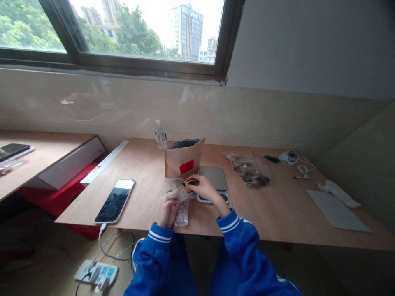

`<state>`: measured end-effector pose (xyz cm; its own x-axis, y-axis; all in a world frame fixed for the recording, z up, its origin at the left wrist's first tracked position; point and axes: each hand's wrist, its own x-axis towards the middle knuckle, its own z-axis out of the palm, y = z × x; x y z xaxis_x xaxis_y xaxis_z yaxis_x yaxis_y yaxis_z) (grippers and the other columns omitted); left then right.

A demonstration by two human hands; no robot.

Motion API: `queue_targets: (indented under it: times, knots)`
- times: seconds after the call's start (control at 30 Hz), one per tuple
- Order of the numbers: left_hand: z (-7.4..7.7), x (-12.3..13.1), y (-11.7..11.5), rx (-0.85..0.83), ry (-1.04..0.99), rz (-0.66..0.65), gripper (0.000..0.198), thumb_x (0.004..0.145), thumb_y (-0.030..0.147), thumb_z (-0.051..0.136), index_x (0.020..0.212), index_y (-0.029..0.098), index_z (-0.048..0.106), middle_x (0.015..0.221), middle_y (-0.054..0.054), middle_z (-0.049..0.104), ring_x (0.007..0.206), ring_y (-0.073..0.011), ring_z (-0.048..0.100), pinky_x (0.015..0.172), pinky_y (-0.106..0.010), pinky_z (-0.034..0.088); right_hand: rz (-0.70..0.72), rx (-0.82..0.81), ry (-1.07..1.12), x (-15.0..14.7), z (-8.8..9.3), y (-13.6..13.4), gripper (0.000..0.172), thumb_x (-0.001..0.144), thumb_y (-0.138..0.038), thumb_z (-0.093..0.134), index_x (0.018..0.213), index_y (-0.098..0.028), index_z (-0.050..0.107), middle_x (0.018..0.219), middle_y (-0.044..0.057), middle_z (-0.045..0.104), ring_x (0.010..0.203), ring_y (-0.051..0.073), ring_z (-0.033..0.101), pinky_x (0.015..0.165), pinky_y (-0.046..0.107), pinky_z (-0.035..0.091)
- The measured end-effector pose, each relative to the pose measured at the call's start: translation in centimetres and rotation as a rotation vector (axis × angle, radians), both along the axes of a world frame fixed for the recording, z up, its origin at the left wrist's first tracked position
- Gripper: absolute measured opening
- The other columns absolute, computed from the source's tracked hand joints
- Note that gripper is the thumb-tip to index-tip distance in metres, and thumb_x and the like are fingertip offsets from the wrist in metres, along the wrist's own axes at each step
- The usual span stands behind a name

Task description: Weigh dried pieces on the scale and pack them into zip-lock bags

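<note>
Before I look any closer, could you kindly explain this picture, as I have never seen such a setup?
There is no machine here: one camera, worn on a person's head, looks forward and down at their two bare hands. The left hand holds a clear plastic bag with pale pieces; the right hand, over it, pinches a brown piece too small to identify. Just beyond, on the table, stands an open paper pouch with a red label, beside a scale. Farther right lie filled bags, a green-handled screwdriver and a white dome-shaped device; to the left lies a phone.
</note>
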<state>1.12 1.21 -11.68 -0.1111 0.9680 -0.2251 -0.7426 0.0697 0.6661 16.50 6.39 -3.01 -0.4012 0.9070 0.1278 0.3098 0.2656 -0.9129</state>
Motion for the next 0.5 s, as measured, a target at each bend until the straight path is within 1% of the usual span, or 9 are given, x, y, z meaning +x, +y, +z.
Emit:
queue_targets:
  times: [0.1,0.27,0.37,0.43,0.5]
  knots:
    - [0.1,0.1,0.0,-0.002,0.001,-0.008,0.032,0.057,0.002,0.062,0.086,0.014,0.067,0.092,-0.005,0.073,0.100,-0.0215,0.065,0.096,-0.036,0.049,-0.024,0.016,0.011,-0.2,0.2,0.1,0.015,0.077,-0.015,0.060,0.088,-0.016,0.070,0.093,0.006,0.072,0.090,0.020,0.067,0.082,0.031,0.050]
    - [0.5,0.2,-0.1,-0.018,0.001,-0.041,0.032,0.057,0.003,0.061,0.086,0.014,0.068,0.095,-0.007,0.073,0.097,-0.0221,0.066,0.092,-0.036,0.051,-0.018,-0.020,-0.022,-0.9,0.3,-0.2,0.012,0.078,-0.016,0.060,0.087,-0.016,0.068,0.091,0.006,0.072,0.087,0.020,0.066,0.079,0.029,0.049]
    - [0.6,0.3,-0.2,-0.016,-0.005,-0.026,0.033,0.056,0.003,0.060,0.086,0.014,0.068,0.096,-0.007,0.073,0.098,-0.0230,0.066,0.091,-0.037,0.052,-0.087,0.013,-0.004,-1.1,0.7,-0.4,0.011,0.080,-0.018,0.058,0.087,-0.017,0.067,0.093,0.006,0.072,0.087,0.019,0.066,0.080,0.030,0.049]
    - [0.6,0.3,-0.3,-0.017,-0.012,-0.008,0.032,0.056,0.002,0.060,0.085,0.015,0.067,0.096,-0.007,0.073,0.099,-0.0238,0.066,0.092,-0.038,0.051,-0.108,0.060,0.035,-0.8,1.6,-0.4,0.012,0.081,-0.021,0.058,0.087,-0.017,0.067,0.092,0.005,0.071,0.087,0.018,0.066,0.081,0.029,0.049]
    - [0.6,0.2,-0.3,-0.020,-0.022,-0.004,0.035,0.056,0.002,0.060,0.087,0.016,0.067,0.097,-0.007,0.073,0.103,-0.0247,0.065,0.094,-0.039,0.050,-0.101,0.135,0.061,-0.2,3.5,-0.3,0.012,0.082,-0.025,0.058,0.087,-0.018,0.066,0.089,0.004,0.071,0.085,0.017,0.066,0.078,0.027,0.049]
